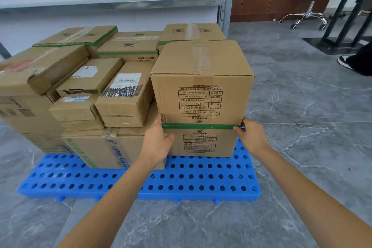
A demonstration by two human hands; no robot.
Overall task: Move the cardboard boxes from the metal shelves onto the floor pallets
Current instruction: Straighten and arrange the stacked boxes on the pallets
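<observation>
At pallet (201,184) edge, left hand (157,143) and right hand (252,137) curl fingers round base corners of upper box (201,78); square it over lower box (201,144) before release.

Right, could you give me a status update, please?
Left grip, right grip holding large brown cardboard box at its base. Box seated on green-taped cardboard box, on blue perforated plastic pallet. Smaller stacked cartons close on its left.

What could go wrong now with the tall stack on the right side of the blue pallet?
1. The upper box looks wider than the lower box under it, so it might tip once the left hand and right hand let go.
2. The stack stands near the right end of the pallet; a push may send it off.
</observation>
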